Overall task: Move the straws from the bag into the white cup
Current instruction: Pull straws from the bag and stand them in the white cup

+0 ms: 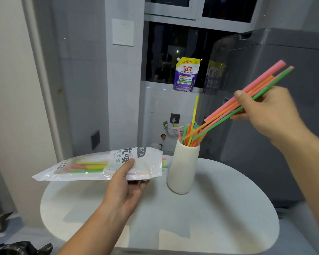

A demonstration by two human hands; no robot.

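A tall white cup (pixel 182 170) stands on the round white table (pixel 219 208), with several coloured straws poking out of its mouth, one yellow straw (pixel 195 111) standing higher than the others. My right hand (pixel 267 115) is up and to the right of the cup, shut on a few straws (pixel 247 96), pink, orange and green, slanted with their lower ends at the cup's mouth. My left hand (pixel 125 183) holds the clear plastic straw bag (pixel 92 166) flat over the table's left edge. Several straws remain inside it, tips sticking out of its right end.
A purple detergent pouch (pixel 186 75) stands on the window ledge behind. A grey appliance (pixel 274 70) rises close on the right. A dark bag (pixel 20 248) lies on the floor at the lower left. The wall is close behind the table.
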